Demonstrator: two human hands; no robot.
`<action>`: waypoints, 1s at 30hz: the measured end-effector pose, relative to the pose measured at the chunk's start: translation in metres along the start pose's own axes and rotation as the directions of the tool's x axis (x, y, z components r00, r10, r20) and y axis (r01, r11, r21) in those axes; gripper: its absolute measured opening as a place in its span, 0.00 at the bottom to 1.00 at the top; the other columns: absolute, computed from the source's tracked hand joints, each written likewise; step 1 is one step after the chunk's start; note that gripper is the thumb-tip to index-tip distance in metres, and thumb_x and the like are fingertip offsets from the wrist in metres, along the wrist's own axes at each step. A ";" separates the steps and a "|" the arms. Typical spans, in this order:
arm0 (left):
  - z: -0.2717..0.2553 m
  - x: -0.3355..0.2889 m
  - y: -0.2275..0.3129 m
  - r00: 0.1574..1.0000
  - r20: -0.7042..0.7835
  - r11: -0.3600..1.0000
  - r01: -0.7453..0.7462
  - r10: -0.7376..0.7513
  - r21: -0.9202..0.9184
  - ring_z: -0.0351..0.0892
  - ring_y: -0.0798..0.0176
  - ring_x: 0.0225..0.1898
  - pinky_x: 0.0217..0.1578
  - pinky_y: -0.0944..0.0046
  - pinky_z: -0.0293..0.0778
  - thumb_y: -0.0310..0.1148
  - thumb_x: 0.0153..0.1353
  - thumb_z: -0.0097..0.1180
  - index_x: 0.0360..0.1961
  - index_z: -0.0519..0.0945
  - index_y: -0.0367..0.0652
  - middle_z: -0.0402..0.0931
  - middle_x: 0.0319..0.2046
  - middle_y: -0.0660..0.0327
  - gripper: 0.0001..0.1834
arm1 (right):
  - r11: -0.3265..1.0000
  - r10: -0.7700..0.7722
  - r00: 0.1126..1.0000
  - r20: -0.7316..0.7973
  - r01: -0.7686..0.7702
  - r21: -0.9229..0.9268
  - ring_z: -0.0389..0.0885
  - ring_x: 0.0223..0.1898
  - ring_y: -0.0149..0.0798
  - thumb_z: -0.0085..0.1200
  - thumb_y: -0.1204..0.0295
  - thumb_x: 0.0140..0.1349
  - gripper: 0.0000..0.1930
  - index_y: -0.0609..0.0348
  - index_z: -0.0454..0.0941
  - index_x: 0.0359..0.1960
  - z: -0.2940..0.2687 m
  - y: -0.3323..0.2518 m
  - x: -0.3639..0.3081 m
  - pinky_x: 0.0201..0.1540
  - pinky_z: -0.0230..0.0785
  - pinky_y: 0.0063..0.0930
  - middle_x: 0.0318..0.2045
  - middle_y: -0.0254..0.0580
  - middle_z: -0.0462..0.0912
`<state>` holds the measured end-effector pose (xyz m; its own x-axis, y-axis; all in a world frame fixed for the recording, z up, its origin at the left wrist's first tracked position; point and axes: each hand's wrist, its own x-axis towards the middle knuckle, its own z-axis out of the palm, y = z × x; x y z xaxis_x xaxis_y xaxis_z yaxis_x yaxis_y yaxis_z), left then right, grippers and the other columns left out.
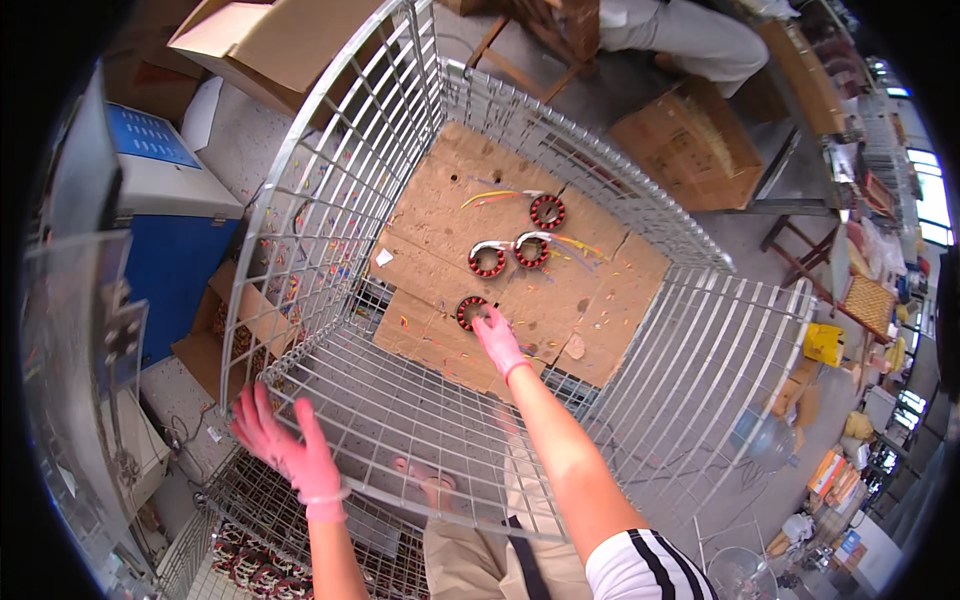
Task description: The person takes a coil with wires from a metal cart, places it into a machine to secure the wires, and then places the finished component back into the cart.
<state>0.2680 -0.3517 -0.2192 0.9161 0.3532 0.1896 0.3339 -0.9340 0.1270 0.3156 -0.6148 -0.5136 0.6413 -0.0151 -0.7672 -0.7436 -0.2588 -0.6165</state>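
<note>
My right hand [500, 342], in a pink glove, reaches down into a wire mesh cage [700, 340]. Its fingers close on the right side of a ring-shaped motor stator [463, 314] with red and black windings; the fingertips are partly hidden. Three more stators, an upper one [547, 211], a middle one [531, 250] and a left one [487, 261], lie just beyond, their lead wires trailing. All rest on the brown cardboard [430, 215] lining the cage floor. At the cage's near left corner, my left hand [285, 440], also pink-gloved, is empty with fingers spread.
Below my left arm, another wire basket [225, 490] holds several stators [255, 570]. A blue and grey machine [180, 270] stands at left. Cardboard boxes [690, 145], a seated person's leg [690, 40] and a yellow container [824, 344] lie around the cage. Coloured wire scraps litter the floor.
</note>
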 end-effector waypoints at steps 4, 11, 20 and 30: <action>0.002 0.006 0.009 0.990 0.135 0.999 0.028 -0.033 0.041 0.56 0.52 0.67 0.70 0.45 0.34 0.42 0.67 0.49 0.62 0.68 0.41 0.64 0.63 0.55 0.26 | 0.980 0.116 0.976 -0.186 -0.081 0.184 0.80 0.46 0.58 0.50 0.62 0.62 0.31 0.58 0.60 0.66 0.061 0.101 0.131 0.47 0.70 0.44 0.45 0.57 0.82; 0.016 0.013 0.026 0.976 0.217 1.000 0.006 -0.004 -0.006 0.57 0.53 0.67 0.70 0.44 0.32 0.40 0.67 0.47 0.59 0.71 0.41 0.65 0.62 0.55 0.23 | 0.769 0.269 0.913 -0.307 -0.012 0.639 0.65 0.16 0.31 0.52 0.62 0.65 0.15 0.53 0.63 0.46 0.035 0.101 0.173 0.14 0.55 0.28 0.19 0.33 0.68; -0.011 0.008 0.010 0.990 0.143 0.998 -0.005 0.014 -0.062 0.63 0.47 0.63 0.67 0.36 0.38 0.39 0.60 0.55 0.52 0.75 0.47 0.70 0.56 0.55 0.19 | 0.372 0.128 0.947 0.295 -0.322 0.871 0.79 0.43 0.37 0.53 0.63 0.67 0.17 0.62 0.75 0.51 -0.022 -0.100 -0.103 0.51 0.73 0.34 0.43 0.38 0.81; -0.238 -0.095 0.004 0.715 0.699 -0.246 0.677 -0.005 -0.694 0.78 0.65 0.41 0.43 0.66 0.75 0.38 0.68 0.53 0.55 0.70 0.37 0.78 0.44 0.59 0.20 | 0.860 -0.346 0.728 0.592 -0.006 0.510 0.75 0.54 0.40 0.63 0.70 0.57 0.33 0.64 0.58 0.60 0.016 -0.263 -0.456 0.62 0.65 0.39 0.52 0.46 0.71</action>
<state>0.1299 -0.3765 -0.0044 0.8086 0.2199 -0.5458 0.3839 0.5057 0.7726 0.2156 -0.5247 -0.0049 0.6122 0.6503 -0.4497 -0.7398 0.2702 -0.6162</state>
